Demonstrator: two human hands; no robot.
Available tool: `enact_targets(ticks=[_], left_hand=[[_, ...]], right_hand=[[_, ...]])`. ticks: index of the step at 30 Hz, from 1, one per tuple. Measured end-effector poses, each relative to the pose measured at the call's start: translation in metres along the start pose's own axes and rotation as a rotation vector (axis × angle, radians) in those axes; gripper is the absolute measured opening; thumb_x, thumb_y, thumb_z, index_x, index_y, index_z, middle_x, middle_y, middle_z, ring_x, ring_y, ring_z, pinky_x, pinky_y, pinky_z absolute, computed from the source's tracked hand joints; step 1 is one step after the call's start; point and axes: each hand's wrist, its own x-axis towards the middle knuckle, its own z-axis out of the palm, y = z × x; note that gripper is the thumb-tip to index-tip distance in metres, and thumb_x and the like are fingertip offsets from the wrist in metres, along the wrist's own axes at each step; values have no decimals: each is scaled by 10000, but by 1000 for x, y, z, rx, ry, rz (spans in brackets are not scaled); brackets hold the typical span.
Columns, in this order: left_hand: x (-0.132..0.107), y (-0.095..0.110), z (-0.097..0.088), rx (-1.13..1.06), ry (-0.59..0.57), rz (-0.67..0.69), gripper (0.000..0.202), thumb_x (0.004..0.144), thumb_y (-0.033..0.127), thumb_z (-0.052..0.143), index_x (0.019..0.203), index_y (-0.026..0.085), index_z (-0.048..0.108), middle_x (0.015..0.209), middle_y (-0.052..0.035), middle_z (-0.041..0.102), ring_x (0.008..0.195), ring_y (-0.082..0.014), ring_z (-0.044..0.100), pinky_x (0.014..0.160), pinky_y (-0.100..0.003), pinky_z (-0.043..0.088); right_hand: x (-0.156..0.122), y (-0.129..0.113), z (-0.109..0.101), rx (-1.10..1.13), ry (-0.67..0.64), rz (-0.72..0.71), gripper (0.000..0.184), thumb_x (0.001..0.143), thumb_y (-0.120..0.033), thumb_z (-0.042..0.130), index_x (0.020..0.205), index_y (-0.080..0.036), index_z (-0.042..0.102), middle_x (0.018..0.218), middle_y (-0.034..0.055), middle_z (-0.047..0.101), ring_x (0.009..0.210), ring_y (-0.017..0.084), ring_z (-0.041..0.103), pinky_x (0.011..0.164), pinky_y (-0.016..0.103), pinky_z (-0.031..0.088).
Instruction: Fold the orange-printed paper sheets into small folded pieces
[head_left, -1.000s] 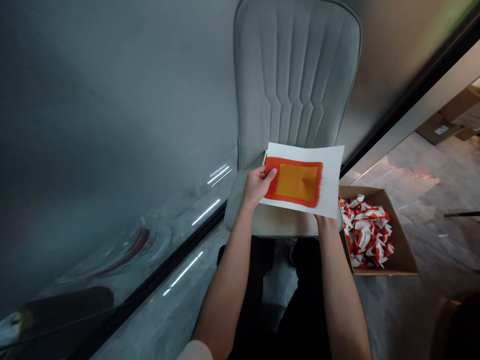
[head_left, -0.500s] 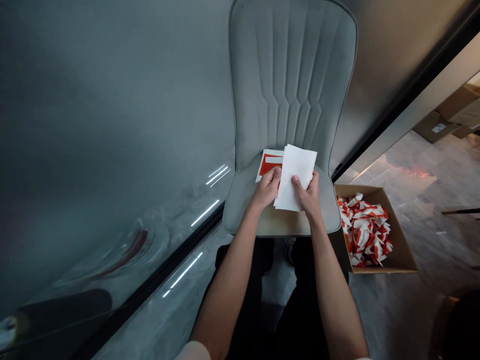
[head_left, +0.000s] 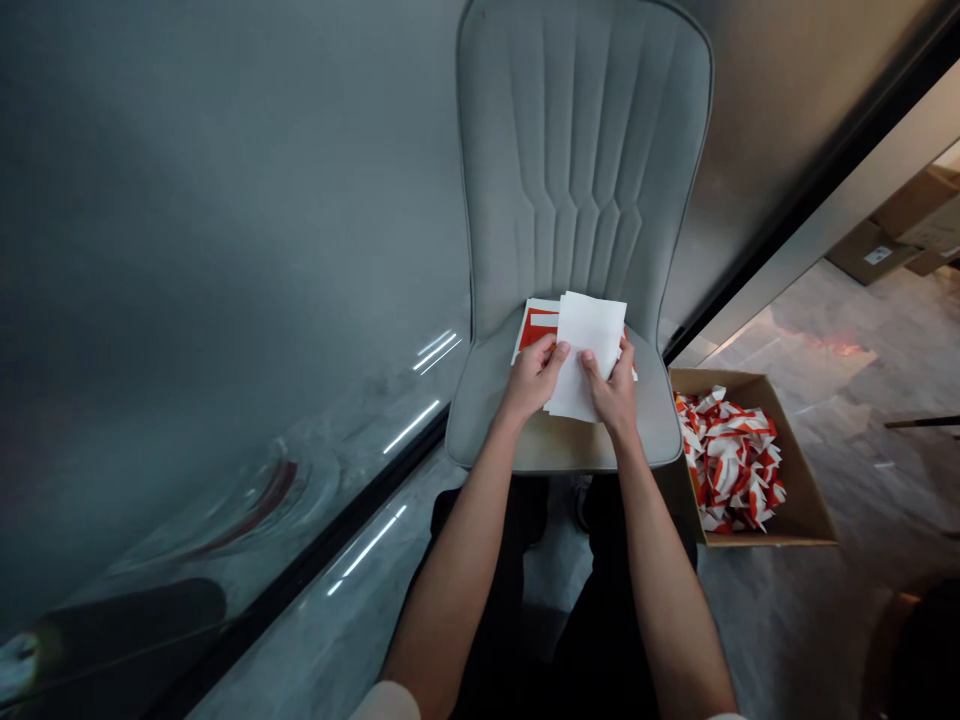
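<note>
**Lot: paper sheets in hand, seated, with box of scraps**

Far left, a glossy grey panel fills the side of the view, with streaks of light reflected low on it. Next, my left hand pinches the left edge of a white paper sheet, thumb on top and fingers curled and closed around the paper. The sheet is plain, small and slightly creased, held flat above a grey upholstered chair, over its seat. Beneath it, on the seat, lies a red-printed sheet with a white margin, mostly hidden by the white paper sheet and my hands. My right hand grips the right edge the same way, thumb on top, fingers closed.

To the right, on the marble-patterned floor, stands an open cardboard box, filled with crumpled red-and-white paper scraps. Flattened cardboard cartons lie far right, beyond it.
</note>
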Motion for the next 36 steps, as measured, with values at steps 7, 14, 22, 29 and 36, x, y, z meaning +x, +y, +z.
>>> enact_targets(ticks=[7,14,22,29,36], left_hand=[[0,0,0,41,73,19,490,944,679,612,938,194,682,716,-41,674,638,-182,617,525,-262,422],[1,-3,5,37,131,60,468,949,664,616,842,210,657,630,-14,600,618,-174,577,518,-264,379],[2,-7,8,35,108,15,482,946,677,610,921,201,685,682,-32,651,673,-189,616,544,-274,408],[3,-6,5,-10,117,-32,496,930,684,629,920,191,677,705,-32,666,661,-183,631,540,-262,446],[3,-1,0,-156,-29,-96,493,926,650,663,1043,172,697,807,-48,712,681,-161,656,598,-249,510]], right_hand=[[-1,-4,-2,77,-35,23,597,971,-729,481,1276,-222,561,1227,113,694,1086,248,662,972,404,539],[-2,-1,2,41,40,57,651,980,-737,461,1375,-220,465,1220,127,706,1143,264,667,975,416,541],[-1,0,1,6,53,10,686,972,-722,496,1428,-214,423,1283,156,680,1218,280,644,1031,422,514],[-1,-1,0,19,46,6,671,983,-714,476,1433,-219,414,1340,159,647,1161,271,659,1009,436,523],[-1,0,-2,-22,66,-22,622,997,-698,456,1402,-226,440,1338,158,642,1137,268,662,1015,443,512]])
